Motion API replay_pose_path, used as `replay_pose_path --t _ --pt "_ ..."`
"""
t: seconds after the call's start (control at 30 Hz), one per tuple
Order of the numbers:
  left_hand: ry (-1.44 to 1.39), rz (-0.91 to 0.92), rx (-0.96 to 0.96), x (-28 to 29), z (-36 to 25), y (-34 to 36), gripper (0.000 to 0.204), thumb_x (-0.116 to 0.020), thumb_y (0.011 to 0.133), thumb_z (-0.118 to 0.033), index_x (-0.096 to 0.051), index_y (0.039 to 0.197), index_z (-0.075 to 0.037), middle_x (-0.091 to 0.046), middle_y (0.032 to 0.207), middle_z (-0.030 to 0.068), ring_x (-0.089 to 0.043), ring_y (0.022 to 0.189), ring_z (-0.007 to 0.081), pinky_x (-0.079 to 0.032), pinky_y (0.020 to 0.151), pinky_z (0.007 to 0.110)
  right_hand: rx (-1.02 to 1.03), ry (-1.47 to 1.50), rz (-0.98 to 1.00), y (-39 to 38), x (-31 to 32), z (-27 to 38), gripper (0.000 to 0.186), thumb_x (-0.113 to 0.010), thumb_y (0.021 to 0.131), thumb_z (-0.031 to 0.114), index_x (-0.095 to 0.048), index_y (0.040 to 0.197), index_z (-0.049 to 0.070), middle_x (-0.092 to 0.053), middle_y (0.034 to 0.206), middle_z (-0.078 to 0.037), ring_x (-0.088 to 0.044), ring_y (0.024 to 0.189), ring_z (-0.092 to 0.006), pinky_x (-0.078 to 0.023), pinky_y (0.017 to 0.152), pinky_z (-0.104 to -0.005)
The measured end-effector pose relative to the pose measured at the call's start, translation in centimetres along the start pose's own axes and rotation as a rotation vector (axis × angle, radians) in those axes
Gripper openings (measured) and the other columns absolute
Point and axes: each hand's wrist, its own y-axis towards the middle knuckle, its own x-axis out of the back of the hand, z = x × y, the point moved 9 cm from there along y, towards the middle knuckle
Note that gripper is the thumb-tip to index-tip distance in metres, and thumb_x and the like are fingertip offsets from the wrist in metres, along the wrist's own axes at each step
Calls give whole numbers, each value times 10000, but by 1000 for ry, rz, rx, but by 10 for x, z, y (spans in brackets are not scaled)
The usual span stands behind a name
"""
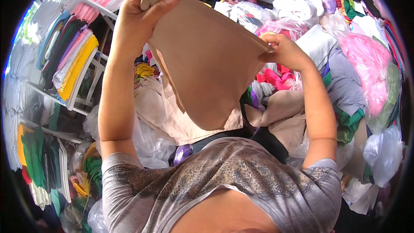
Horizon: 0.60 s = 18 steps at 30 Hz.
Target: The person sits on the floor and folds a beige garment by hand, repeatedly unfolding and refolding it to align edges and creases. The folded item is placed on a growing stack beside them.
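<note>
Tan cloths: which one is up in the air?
The broad fabric panel held between the left grip and right grip; the other tan cloths lie lower, unheld.

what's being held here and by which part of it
A tan piece of cloth, by its upper edge: the left hand grips the left end of that edge, the right hand the right end.

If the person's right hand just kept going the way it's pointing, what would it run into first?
The tan cloth, whose edge the right hand pinches. Past it, roughly in line, is the left hand, though depth is hard to judge here.
</note>
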Motion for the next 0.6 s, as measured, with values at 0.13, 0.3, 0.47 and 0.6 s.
replay_pose_path --t 0.13,0.3,0.47,0.6 --pt "-128 2 79 29 17 -29 194 -699 942 -178 -654 1067 -36 -680 929 15 -612 851 69 -478 760 229 -59 174 116 -8 -2 0 188 -730 771 17 -629 929 26 -609 849 42 -555 803 -57 -449 738 -242" --pt "-290 -36 130 58 18 -76 157 -643 943 -71 -619 1082 -3 -665 1007 50 -598 921 102 -447 812 240 -20 308 122 -20 -5 25 175 -728 799 37 -561 847 53 -536 779 67 -483 750 -32 -391 670 -224" --pt "-395 -144 134 83 2 -110 186 -647 927 -63 -609 1097 3 -672 1019 81 -624 927 127 -461 832 243 115 378 116 -23 0 61 193 -764 795 64 -616 917 35 -574 817 61 -514 771 -39 -409 702 -209" --pt "-363 -349 188 112 9 -122 205 -671 914 -61 -635 1112 -20 -675 1018 75 -631 923 123 -488 811 241 180 480 63 -13 3 69 207 -774 800 86 -624 934 38 -611 842 46 -542 778 -43 -424 705 -201"
